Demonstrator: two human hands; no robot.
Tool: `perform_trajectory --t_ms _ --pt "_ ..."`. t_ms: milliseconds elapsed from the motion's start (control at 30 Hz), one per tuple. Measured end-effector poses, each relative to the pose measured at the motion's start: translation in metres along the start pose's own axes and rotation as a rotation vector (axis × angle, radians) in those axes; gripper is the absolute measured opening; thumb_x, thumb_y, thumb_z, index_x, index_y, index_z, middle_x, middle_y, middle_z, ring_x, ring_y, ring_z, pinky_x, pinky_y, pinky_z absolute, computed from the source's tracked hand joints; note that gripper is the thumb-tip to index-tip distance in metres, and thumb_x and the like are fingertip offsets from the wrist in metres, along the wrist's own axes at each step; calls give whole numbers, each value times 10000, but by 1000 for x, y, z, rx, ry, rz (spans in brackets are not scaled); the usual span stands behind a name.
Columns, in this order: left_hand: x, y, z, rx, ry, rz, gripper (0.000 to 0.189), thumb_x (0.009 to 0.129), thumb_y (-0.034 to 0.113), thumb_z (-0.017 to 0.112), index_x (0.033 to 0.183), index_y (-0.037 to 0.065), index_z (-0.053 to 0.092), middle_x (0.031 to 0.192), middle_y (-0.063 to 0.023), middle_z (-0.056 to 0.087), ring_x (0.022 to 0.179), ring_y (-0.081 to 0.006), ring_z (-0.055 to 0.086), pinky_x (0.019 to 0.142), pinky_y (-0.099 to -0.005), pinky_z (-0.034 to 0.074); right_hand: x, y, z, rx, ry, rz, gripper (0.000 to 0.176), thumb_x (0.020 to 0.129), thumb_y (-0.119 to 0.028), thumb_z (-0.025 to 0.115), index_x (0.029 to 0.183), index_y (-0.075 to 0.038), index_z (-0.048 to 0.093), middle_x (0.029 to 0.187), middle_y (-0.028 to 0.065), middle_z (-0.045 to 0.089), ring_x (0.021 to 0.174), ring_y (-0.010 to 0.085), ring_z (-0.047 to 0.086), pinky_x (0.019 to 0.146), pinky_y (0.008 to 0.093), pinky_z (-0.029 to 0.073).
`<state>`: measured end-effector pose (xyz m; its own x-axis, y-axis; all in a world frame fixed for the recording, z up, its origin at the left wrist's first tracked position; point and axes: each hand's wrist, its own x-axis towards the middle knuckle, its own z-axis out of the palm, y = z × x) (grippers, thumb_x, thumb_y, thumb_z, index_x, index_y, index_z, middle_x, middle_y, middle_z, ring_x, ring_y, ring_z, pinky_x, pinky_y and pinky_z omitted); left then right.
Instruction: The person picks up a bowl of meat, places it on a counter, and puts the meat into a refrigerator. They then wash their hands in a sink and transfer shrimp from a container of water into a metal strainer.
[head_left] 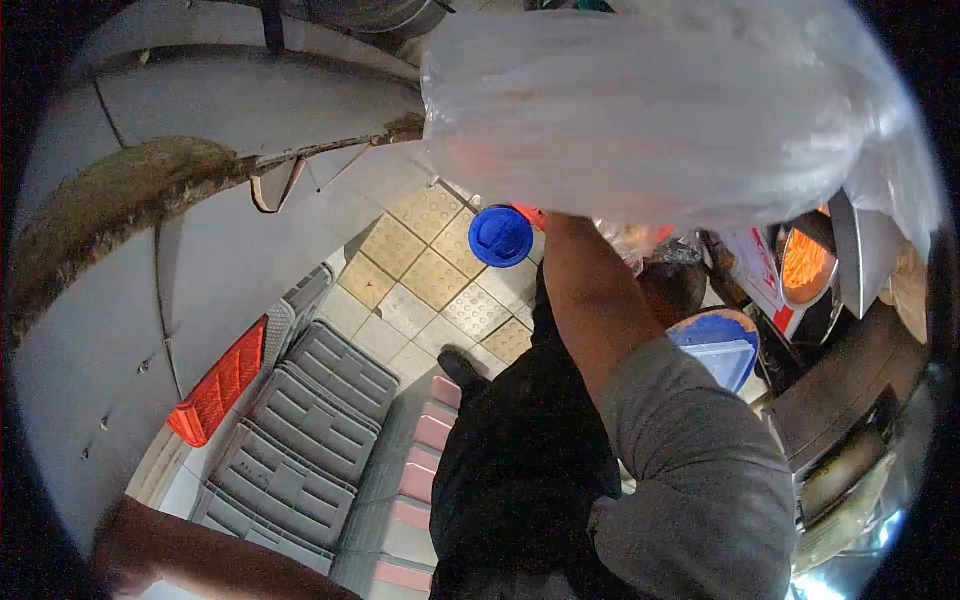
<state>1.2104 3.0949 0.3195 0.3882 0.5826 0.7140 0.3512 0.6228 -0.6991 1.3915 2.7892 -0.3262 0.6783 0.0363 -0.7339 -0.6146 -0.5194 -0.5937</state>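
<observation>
A large clear plastic bag [650, 120] fills the upper part of the view, close to the camera. From the grey sleeve, my right forearm reaches up to the bag's lower edge. The right hand itself is behind the cloudy plastic, so its fingers and grip are hidden. Just below the bag, beside my right wrist, are a blue round lid or tub [500, 237] and a bit of something red. At the lower left edge is my left hand [125, 560], dark and partly cut off, near the grey wall surface. Its fingers cannot be made out.
Grey plastic crates [290, 450] and a red basket [225, 385] stand at left, beside pink-and-grey boxes [425, 450]. On the right are a bowl of orange shreds [805, 265], a blue-and-white container [720, 350] and a dark pot [675, 290]. Tiled floor [430, 270] lies below.
</observation>
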Motion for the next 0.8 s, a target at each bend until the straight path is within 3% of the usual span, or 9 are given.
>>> perform_trajectory --t_ms 200,300,367,400,500,567,700,767,800 --pt "-7 6 11 320 -21 140 479 793 518 533 941 83 669 881 -85 634 795 -227 628 707 -333 512 71 44 2 -318 32 62 536 891 -451 431 1257 -61 465 1226 168 543 1180 293 492 915 439 431" --pt "-2 14 5 269 -88 284 453 817 492 512 956 88 664 941 -95 620 796 -219 608 714 -319 458 -28 7 -39 609 117 380 150 845 -180 566 977 -111 541 924 45 540 789 177 523 527 318 463" --pt "8 28 50 76 356 65 416 841 438 501 991 81 654 974 -87 605 801 -204 582 700 -287 400 -38 117 -38 181 93 -410 169 803 -78 585 966 -106 547 895 32 547 818 192 533 542 337 461" --pt "5 26 33 53 361 56 416 841 438 501 991 81 654 974 -87 605 801 -204 582 700 -287 400 -75 115 -56 602 -47 -240 165 798 -76 584 958 -96 547 886 36 546 814 197 535 560 349 467" --pt "-12 23 -54 -2651 187 -465 496 843 324 627 1180 -12 488 1122 -169 566 946 -263 550 858 -408 445 -241 8 -132 1025 99 345 155 790 -107 597 929 -64 547 869 43 554 810 216 551 651 395 498" --pt "-6 32 -45 -2720 319 -415 580 821 303 681 1206 -46 423 1167 -203 539 973 -268 540 901 -426 438 -291 87 -154 513 -17 105 172 780 -77 572 950 -58 555 885 55 561 823 225 566 696 397 511" --pt "-9 20 -43 -2872 249 -274 588 809 235 711 1206 -69 401 1178 -211 533 980 -265 552 837 -387 480 -417 249 -207 870 91 198 292 717 23 505 1003 6 564 885 105 606 745 247 622 640 405 560" --pt "-7 35 -38 -3055 468 -260 625 790 242 732 1215 -58 385 1178 -214 533 980 -251 568 823 -345 489 -531 148 -250 984 346 344 257 707 29 507 958 37 561 860 114 619 695 251 637 620 391 578" --pt "-9 17 -35 -2785 258 -232 693 790 230 731 1276 -53 328 1187 -227 526 990 -254 566 832 -335 488 -560 172 -261 939 429 357 245 699 36 510 939 38 562 833 123 618 682 243 643 620 376 585"
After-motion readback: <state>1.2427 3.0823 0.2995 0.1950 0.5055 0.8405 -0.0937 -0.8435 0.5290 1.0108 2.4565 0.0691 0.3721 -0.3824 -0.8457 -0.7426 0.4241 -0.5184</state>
